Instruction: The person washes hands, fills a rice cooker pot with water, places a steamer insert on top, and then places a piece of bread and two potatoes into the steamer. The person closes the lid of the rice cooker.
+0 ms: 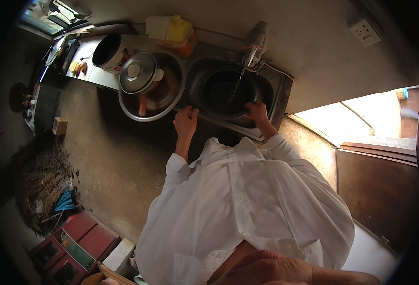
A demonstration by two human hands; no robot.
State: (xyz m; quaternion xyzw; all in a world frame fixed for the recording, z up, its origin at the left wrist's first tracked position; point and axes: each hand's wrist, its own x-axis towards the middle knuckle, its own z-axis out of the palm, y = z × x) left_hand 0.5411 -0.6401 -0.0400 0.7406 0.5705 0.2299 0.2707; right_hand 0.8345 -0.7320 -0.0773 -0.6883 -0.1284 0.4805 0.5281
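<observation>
A dark round pot [219, 89] sits in the metal sink [195, 76], and a stream of water [237, 85] falls into it from the tap [249, 57]. On the pot's near right rim my right hand [258, 112] has its grip, thumb and fingers at the edge. My left hand [186, 121] is by the sink's front edge, close to the wide metal basin [129, 110]; its fingers are loosely bent with no object visible in them. Inside that basin are a lidded pot [138, 73] with a metal lid and an orange-red handle-like piece [143, 105].
Behind the basin stands an orange container [181, 46] with a yellow item [179, 28] on top. A floral rice-cooker-like pot [113, 55] and several small brownish food pieces [78, 67] lie on the counter to the left. Dry brushwood [45, 181] lies on the floor; a wall socket [365, 32] is at right.
</observation>
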